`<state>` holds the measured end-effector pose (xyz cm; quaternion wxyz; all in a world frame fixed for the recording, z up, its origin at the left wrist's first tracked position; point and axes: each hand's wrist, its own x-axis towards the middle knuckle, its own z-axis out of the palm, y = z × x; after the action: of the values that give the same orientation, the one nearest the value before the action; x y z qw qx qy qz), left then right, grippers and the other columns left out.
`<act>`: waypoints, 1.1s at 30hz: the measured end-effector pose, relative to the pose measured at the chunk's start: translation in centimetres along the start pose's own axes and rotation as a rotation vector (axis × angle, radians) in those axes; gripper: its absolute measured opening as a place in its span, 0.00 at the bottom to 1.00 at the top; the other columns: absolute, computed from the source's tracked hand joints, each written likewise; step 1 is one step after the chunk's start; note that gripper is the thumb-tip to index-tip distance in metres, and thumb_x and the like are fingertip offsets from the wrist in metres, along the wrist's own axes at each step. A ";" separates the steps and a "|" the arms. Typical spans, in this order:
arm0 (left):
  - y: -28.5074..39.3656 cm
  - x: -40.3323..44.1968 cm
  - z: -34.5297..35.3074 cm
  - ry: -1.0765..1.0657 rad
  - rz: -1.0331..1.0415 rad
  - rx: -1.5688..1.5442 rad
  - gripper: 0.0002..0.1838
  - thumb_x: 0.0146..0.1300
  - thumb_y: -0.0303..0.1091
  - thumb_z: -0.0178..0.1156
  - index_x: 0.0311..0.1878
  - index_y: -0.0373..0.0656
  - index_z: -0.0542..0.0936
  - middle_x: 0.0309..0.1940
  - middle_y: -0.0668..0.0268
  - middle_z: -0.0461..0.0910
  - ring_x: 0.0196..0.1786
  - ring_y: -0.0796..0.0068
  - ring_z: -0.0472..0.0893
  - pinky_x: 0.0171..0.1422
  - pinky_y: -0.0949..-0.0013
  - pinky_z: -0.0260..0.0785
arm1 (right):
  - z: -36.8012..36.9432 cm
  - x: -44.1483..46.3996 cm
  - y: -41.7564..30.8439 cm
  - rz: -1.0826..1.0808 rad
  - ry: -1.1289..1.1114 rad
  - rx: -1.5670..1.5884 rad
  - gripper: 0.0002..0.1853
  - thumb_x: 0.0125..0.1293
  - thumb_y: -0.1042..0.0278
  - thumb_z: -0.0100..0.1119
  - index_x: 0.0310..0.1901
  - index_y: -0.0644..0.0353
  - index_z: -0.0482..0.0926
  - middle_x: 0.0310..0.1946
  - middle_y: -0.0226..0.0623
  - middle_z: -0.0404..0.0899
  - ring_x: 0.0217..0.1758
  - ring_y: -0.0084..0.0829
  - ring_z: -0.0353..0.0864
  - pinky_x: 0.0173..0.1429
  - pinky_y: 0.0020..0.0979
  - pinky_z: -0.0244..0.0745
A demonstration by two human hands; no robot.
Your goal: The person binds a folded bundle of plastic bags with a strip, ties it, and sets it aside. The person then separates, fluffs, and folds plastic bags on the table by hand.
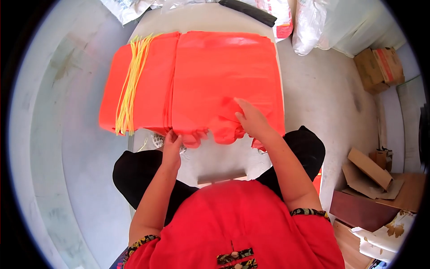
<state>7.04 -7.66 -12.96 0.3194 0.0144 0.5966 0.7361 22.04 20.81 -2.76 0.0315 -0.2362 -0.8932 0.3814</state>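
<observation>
Two stacks of flat red sheets lie side by side on a pale table [156, 20]. Across the left red stack [156, 80] runs a bundle of yellow strings [132, 85]. My left hand [172, 145] pinches the near edge of the red sheets where the two stacks meet. Over the near right part of the right red stack [224, 62], my right hand [251, 117] has thumb and fingers around a raised, crumpled fold of a red sheet. Crumpled red edges hang over the table's near side between my hands.
A black roll [248, 12] lies at the table's far edge, beside white plastic bags [309, 27]. On the right are a cardboard box [380, 69] on the floor and opened cardboard pieces [371, 175] on a brown box. My knees flank the table's near side.
</observation>
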 end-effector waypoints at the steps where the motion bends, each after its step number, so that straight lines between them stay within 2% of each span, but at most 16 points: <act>1: 0.0 0.1 0.1 0.017 -0.003 -0.020 0.24 0.76 0.27 0.57 0.72 0.34 0.67 0.67 0.61 0.75 0.69 0.69 0.75 0.75 0.65 0.66 | 0.1 0.0 0.3 -0.006 -0.007 -0.006 0.27 0.79 0.64 0.52 0.76 0.59 0.66 0.76 0.46 0.68 0.78 0.44 0.68 0.77 0.39 0.67; 3: 0.2 0.0 0.2 0.046 -0.010 -0.056 0.23 0.74 0.26 0.59 0.69 0.33 0.70 0.64 0.62 0.76 0.66 0.71 0.75 0.73 0.67 0.65 | 0.3 -0.1 0.8 -0.015 -0.016 -0.017 0.26 0.79 0.65 0.52 0.75 0.58 0.67 0.76 0.46 0.68 0.77 0.44 0.68 0.77 0.39 0.67; 12: -0.1 -1.6 0.6 0.031 0.055 0.017 0.22 0.75 0.24 0.57 0.70 0.33 0.70 0.66 0.61 0.76 0.68 0.70 0.75 0.73 0.66 0.65 | 0.3 -0.5 0.2 -0.067 0.090 0.001 0.24 0.79 0.66 0.51 0.73 0.60 0.70 0.76 0.49 0.68 0.77 0.47 0.69 0.75 0.39 0.69; 15: -0.3 -1.8 0.5 0.038 0.049 0.081 0.19 0.77 0.24 0.52 0.69 0.35 0.69 0.65 0.63 0.77 0.68 0.71 0.76 0.74 0.66 0.67 | 0.2 -0.3 -0.2 -0.023 0.090 0.057 0.25 0.79 0.66 0.50 0.74 0.59 0.68 0.75 0.50 0.69 0.76 0.47 0.70 0.75 0.39 0.69; 18: -0.9 -1.8 -0.1 0.059 0.037 0.116 0.19 0.77 0.26 0.54 0.68 0.34 0.70 0.64 0.63 0.77 0.67 0.72 0.76 0.73 0.66 0.67 | 0.5 0.2 -0.1 -0.011 0.039 0.077 0.25 0.79 0.66 0.49 0.75 0.60 0.67 0.73 0.52 0.71 0.76 0.48 0.70 0.75 0.40 0.69; 21: -1.1 -2.1 -0.5 0.096 0.044 0.138 0.17 0.77 0.28 0.56 0.66 0.35 0.72 0.59 0.63 0.79 0.61 0.73 0.79 0.69 0.68 0.70 | 0.3 0.0 -1.0 0.035 -0.034 0.068 0.24 0.80 0.66 0.47 0.73 0.65 0.68 0.73 0.52 0.71 0.75 0.49 0.70 0.76 0.42 0.68; 24: -0.8 -2.1 -1.2 0.124 -0.018 0.145 0.19 0.75 0.31 0.61 0.64 0.33 0.74 0.57 0.61 0.80 0.58 0.73 0.79 0.64 0.70 0.70 | 1.0 -0.1 -0.3 -0.067 0.042 0.070 0.24 0.79 0.67 0.47 0.73 0.64 0.69 0.72 0.53 0.72 0.75 0.49 0.71 0.77 0.42 0.67; 30: 0.4 -2.9 -1.5 0.090 -0.044 0.163 0.18 0.75 0.34 0.63 0.61 0.34 0.76 0.52 0.64 0.83 0.53 0.77 0.81 0.60 0.72 0.72 | 2.1 -1.4 -0.8 -0.207 0.201 0.038 0.21 0.77 0.69 0.51 0.68 0.62 0.74 0.67 0.52 0.76 0.70 0.49 0.75 0.72 0.41 0.72; 33: 1.2 -3.7 -1.4 0.084 -0.053 0.203 0.15 0.77 0.36 0.61 0.58 0.37 0.78 0.49 0.65 0.83 0.49 0.78 0.82 0.56 0.73 0.74 | 2.2 -2.7 -2.9 -0.144 -0.031 0.222 0.19 0.78 0.69 0.51 0.67 0.60 0.76 0.66 0.47 0.78 0.68 0.40 0.78 0.71 0.34 0.72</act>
<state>8.85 -10.75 -10.94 0.3105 0.0001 0.6810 0.6632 22.76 16.38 -2.00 0.0711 -0.1606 -0.8606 0.4780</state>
